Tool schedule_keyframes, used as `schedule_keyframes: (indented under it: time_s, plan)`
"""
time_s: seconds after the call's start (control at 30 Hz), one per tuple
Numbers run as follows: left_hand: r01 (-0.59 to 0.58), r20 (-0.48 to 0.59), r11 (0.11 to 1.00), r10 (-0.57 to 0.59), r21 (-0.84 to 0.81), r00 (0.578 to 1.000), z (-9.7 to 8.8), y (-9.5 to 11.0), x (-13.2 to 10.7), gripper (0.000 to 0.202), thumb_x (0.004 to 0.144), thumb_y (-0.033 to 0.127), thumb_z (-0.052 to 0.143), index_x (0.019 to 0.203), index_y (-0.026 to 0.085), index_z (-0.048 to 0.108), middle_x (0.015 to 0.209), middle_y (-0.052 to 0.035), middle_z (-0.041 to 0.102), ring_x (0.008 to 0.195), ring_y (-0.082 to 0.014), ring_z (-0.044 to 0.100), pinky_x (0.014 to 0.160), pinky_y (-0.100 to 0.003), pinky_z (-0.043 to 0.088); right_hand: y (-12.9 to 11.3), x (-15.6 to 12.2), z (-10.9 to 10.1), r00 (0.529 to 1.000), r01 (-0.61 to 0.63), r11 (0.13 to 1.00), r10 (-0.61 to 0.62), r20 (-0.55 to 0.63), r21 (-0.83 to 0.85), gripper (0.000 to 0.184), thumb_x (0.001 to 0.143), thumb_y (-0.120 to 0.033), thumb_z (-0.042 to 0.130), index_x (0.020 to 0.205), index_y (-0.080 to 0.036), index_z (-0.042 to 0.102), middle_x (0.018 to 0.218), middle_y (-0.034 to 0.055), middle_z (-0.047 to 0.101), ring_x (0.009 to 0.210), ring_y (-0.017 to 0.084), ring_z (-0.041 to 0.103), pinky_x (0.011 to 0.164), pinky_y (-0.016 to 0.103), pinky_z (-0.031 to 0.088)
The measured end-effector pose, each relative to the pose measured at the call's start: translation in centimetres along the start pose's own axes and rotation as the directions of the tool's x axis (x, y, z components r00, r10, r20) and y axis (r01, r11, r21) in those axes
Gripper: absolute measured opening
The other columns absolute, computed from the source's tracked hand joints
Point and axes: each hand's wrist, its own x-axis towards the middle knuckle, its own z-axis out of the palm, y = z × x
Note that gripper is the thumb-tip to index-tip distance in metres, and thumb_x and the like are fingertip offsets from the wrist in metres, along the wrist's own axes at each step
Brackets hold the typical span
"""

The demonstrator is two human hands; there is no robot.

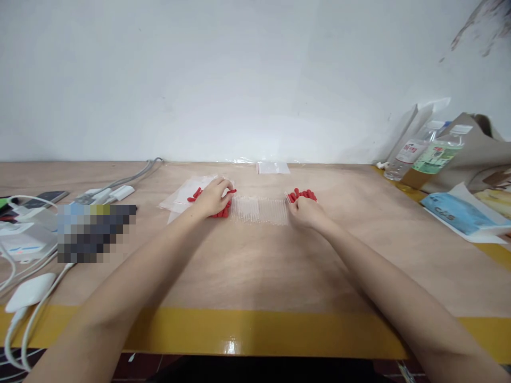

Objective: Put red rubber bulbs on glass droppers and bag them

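My left hand [216, 198] is pinched on a small red rounded piece [232, 191] that pokes out past the thumb and index finger. Under and around that hand lie more red pieces [220, 213], partly hidden by it. Between my two hands a row of clear, thin, ribbed plastic [259, 210] lies flat on the table. At its right end my right hand [305, 211] is closed, its fingertips turned away and hidden. Just beyond that hand sits a cluster of red pieces [302, 195] with a pale edge beside it.
White sheets or bags [181, 194] lie beside my left hand, and a small white packet [273, 168] by the wall. Chargers and cables [26, 239] crowd the left side. Bottles [435, 154] and a blue packet [459, 213] stand or lie on the right.
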Motion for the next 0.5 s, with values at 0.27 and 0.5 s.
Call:
schedule_keyframes:
  time_s: [0.27,0.5]
  plan:
    - [0.047,0.050,0.931,-0.031,-0.362,0.998,2.9,7.0,-4.9,0.013,0.082,0.028,0.049,0.089,0.017,0.049,0.079,-0.0020,0.056,0.069,-0.0127,0.053,0.063,-0.026,0.044,-1.3,-4.9,0.5,0.955,0.296,0.883,-0.273,-0.115,0.366,0.016,0.084,-0.025,0.038,0.094,-0.018,0.048,0.081,0.0061,0.060,0.074,0.017,0.057,0.065,0.029,0.042]
    - [0.024,0.068,0.950,-0.003,-0.312,0.998,3.8,7.9,-5.8,0.016,0.083,0.029,0.048,0.085,0.016,0.058,0.076,-0.0026,0.052,0.068,-0.0135,0.050,0.064,-0.027,0.043,-2.1,-6.3,1.4,0.902,0.429,0.865,-0.391,-0.186,0.261,0.024,0.086,-0.022,0.037,0.099,-0.020,0.058,0.089,0.0067,0.062,0.079,0.017,0.056,0.072,0.032,0.041]
